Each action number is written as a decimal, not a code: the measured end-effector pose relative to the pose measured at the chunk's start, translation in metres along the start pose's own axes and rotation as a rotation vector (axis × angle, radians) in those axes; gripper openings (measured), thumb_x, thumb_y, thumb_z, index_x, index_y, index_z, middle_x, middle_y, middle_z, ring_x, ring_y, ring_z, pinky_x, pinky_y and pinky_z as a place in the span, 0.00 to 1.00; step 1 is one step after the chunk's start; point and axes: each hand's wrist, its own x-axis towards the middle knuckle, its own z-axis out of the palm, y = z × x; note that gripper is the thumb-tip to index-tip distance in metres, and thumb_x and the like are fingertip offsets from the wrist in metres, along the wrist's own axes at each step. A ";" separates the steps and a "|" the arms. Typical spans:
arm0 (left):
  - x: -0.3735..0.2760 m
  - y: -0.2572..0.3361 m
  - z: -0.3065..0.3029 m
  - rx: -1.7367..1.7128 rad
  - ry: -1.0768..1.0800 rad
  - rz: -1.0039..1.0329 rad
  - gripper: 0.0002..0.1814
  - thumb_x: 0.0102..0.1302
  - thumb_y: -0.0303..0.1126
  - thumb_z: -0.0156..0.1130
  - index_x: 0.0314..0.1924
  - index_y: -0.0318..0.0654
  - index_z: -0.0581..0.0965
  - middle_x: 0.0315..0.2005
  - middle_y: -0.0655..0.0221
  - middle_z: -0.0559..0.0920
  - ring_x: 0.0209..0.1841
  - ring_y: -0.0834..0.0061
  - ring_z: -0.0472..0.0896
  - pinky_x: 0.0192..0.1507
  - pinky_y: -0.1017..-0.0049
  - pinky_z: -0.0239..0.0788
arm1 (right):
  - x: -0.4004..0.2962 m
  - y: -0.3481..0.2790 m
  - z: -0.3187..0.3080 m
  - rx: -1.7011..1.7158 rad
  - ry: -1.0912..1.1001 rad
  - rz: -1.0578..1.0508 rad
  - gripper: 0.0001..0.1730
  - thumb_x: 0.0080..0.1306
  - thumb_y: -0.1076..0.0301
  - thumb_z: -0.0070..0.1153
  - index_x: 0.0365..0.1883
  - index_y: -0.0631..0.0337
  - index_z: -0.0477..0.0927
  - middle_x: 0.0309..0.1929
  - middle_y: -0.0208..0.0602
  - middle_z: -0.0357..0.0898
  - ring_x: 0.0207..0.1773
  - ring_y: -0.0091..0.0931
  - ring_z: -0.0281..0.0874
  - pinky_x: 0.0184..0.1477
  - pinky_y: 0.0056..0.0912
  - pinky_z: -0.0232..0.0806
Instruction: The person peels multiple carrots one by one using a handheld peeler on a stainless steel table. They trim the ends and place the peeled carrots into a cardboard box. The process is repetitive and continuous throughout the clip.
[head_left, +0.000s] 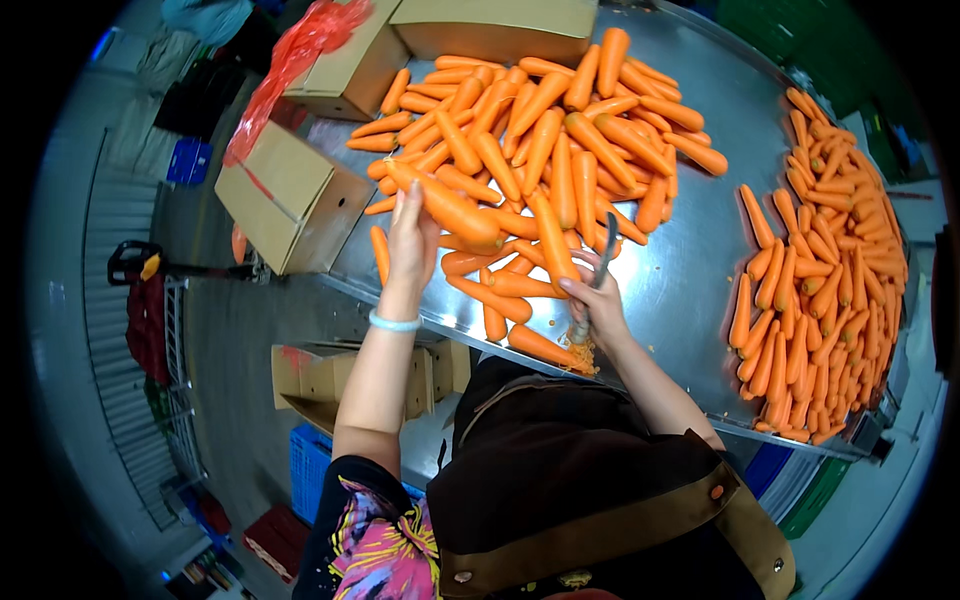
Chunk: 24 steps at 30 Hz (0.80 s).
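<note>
My left hand (415, 244) is closed around a large carrot (446, 210), whose narrow end points up and left. In my right hand (596, 296) are a knife (606, 251) with a curved metal blade, pointing up, and the thick lower end of another carrot (553, 240). A heap of carrots (540, 142) lies beyond and between both hands on a stainless steel table (675, 300). Below my right hand, orange scraps (581, 358) gather at the table's near edge, beside the tip of a single carrot (544, 346).
A larger pile of carrots (825, 300) covers the table's right end. Cardboard boxes (487, 28) stand at the back, and another box (281, 196) with red plastic film (289, 67) is at the left. Below the table are open cardboard boxes (322, 379) and a blue crate (307, 465).
</note>
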 end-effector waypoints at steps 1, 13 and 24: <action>-0.010 -0.002 -0.008 -0.201 -0.075 -0.080 0.19 0.80 0.48 0.52 0.55 0.40 0.74 0.47 0.63 0.81 0.52 0.64 0.80 0.61 0.56 0.72 | -0.013 -0.014 0.006 0.047 -0.016 -0.035 0.33 0.64 0.72 0.69 0.64 0.68 0.69 0.45 0.37 0.84 0.18 0.12 0.64 0.18 0.16 0.57; -0.135 -0.023 0.022 -0.374 -0.238 -0.225 0.18 0.62 0.44 0.65 0.44 0.40 0.75 0.64 0.49 0.71 0.64 0.53 0.74 0.66 0.49 0.66 | -0.054 -0.066 0.026 -0.951 -0.263 -0.441 0.26 0.64 0.74 0.65 0.61 0.53 0.79 0.34 0.31 0.81 0.22 0.19 0.70 0.28 0.25 0.67; -0.170 0.014 0.018 0.465 -0.415 -0.062 0.21 0.51 0.41 0.75 0.35 0.31 0.79 0.46 0.52 0.81 0.49 0.60 0.80 0.55 0.65 0.71 | -0.050 -0.099 0.045 -1.697 -0.585 -0.835 0.42 0.56 0.76 0.60 0.71 0.40 0.72 0.47 0.29 0.80 0.39 0.31 0.84 0.35 0.33 0.77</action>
